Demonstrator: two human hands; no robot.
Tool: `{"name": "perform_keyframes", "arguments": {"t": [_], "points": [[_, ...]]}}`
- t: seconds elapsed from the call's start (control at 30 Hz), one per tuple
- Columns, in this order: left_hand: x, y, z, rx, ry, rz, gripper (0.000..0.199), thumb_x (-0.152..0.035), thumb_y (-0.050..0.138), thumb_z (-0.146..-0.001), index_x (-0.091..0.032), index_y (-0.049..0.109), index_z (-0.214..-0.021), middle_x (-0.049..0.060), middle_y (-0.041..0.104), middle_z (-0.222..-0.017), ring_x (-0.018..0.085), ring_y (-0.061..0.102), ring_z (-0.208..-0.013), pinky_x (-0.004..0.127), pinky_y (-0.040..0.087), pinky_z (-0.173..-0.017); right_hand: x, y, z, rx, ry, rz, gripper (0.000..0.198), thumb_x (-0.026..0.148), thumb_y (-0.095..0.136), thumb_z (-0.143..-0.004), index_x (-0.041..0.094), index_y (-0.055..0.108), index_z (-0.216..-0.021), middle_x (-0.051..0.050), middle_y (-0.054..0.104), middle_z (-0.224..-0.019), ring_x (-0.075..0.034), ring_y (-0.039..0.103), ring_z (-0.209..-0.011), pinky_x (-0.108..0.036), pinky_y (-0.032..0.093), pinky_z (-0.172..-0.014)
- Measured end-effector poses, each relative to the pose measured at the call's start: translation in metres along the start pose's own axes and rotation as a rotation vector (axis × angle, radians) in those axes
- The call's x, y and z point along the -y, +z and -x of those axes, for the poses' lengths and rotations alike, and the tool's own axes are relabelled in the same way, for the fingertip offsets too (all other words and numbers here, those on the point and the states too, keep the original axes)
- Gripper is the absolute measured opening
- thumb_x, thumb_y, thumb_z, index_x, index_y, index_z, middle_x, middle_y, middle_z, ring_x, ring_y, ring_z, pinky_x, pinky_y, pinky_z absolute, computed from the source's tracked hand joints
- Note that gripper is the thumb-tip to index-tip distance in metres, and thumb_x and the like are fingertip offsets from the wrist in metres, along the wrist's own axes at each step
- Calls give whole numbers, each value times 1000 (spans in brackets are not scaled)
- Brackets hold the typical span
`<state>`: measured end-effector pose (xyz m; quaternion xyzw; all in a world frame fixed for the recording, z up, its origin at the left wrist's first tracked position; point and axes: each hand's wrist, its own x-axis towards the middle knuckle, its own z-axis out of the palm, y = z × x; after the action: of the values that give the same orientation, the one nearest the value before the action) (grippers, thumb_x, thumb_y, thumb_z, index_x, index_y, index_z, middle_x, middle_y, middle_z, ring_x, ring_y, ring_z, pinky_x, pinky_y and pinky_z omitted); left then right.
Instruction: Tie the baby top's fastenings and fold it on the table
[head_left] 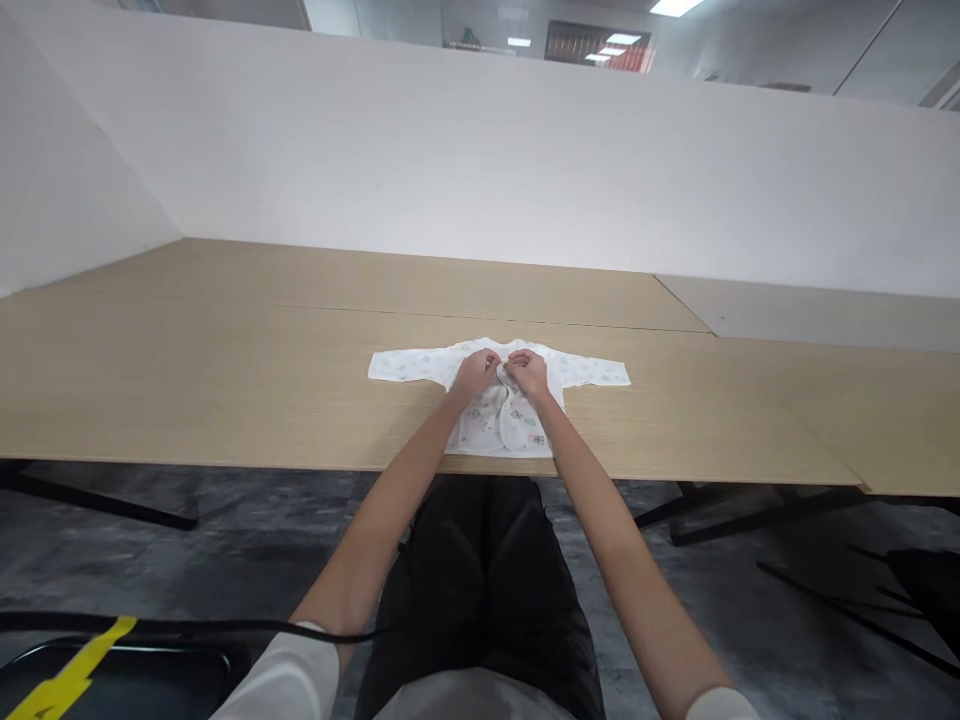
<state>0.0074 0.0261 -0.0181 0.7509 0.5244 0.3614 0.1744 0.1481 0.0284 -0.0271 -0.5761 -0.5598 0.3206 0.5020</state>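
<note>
Head view: both hands, left hand [475,372] and right hand [529,370], pinch the baby shirt [501,395] neck; sleeves lie spread flat, nothing folded yet.

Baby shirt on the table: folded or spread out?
Spread out. The shirt lies flat on the table, both sleeves out sideways. Left hand and right hand pinch its front near the collar.

The left hand [475,372] and right hand [529,371] cover the chest and neckline of the baby shirt [499,395], so what the fingers pinch there cannot be told; the shirt's small print is too fine to read; the desk [225,370] runs off the left and right edges; a black chair [930,590] at the near right is cut off; a black cable [187,627] leaves the left edge.
</note>
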Motion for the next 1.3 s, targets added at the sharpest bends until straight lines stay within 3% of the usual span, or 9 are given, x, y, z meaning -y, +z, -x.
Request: {"name": "perform_keyframes", "arguments": {"t": [0.07, 0.2, 0.37, 0.5, 0.63, 0.8, 0.9, 1.17, 1.3], "points": [[1, -1, 0, 17, -5, -84, 19, -22, 48, -85, -16, 65, -92, 8, 68, -93, 21, 60, -89, 34, 45, -85, 0, 0, 0, 36, -49, 133, 11, 19, 57, -65, 18, 64, -73, -3, 68, -74, -17, 62, -71, -28, 49, -71], [1, -4, 1, 54, 12, -254, 18, -22, 54, -82, -17, 66, -94, 10, 66, -106, 27, 56, -104, 41, 40, -94, 4, -2, -3, 115, -179, 390, 23, 11, 48, -74, 17, 70, -77, -5, 69, -80, -19, 62, -81, -32, 47, -82], [2, -6, 5, 126, 117, -277, 26, -27, 54, -83, -19, 64, -105, 10, 61, -120, 27, 53, -114, 40, 36, -101, 12, -7, -10, 231, -325, 579, 27, 8, 47, -78, 15, 71, -88, -7, 67, -89, -20, 57, -97, -32, 43, -90], [2, -6, 10, 105, 161, -321, 24, -27, 52, -85, -18, 65, -103, 11, 62, -116, 26, 54, -113, 40, 36, -103, 13, -15, 2, 159, -321, 550, 25, 21, 54, -82, 11, 68, -101, -11, 65, -99, -19, 58, -91, -29, 43, -86], [-1, -7, 16, 110, 184, -392, 23, -24, 46, -88, -18, 66, -97, 9, 66, -105, 24, 57, -105, 37, 41, -96, 15, -21, 22, 172, -281, 592, 22, 31, 60, -80, 14, 69, -90, -7, 66, -84, -18, 58, -81, -27, 42, -77], [-2, -6, 25, 147, 225, -470, 29, -26, 47, -89, -22, 59, -115, 7, 60, -121, 22, 52, -114, 37, 39, -99, 23, -22, 32, 177, -246, 645, 21, 30, 62, -76, 14, 69, -87, -7, 67, -83, -17, 58, -77, -26, 40, -72], [-2, -6, 26, 137, 223, -485, 29, -27, 44, -91, -25, 61, -115, 6, 58, -125, 23, 51, -116, 41, 36, -100, 23, -23, 31, 168, -243, 648, 16, 24, 60, -75, 14, 69, -82, -7, 67, -81, -17, 57, -74, -25, 40, -69], [-15, -6, 19, 103, 208, -460, 30, -36, 46, -92, -21, 71, -98, 9, 67, -99, 24, 56, -99, 40, 37, -91, 22, -26, 26, 167, -189, 505, 21, 12, 50, -74, 14, 71, -73, -6, 69, -74, -15, 58, -68, -23, 39, -65], [-17, -2, 14, 70, 178, -415, 23, -30, 52, -88, -20, 72, -91, 10, 68, -95, 25, 57, -98, 40, 38, -91, 21, -28, 24, 157, -200, 495, 22, 11, 50, -75, 14, 72, -73, -7, 71, -77, -16, 59, -70, -24, 40, -67]]}}
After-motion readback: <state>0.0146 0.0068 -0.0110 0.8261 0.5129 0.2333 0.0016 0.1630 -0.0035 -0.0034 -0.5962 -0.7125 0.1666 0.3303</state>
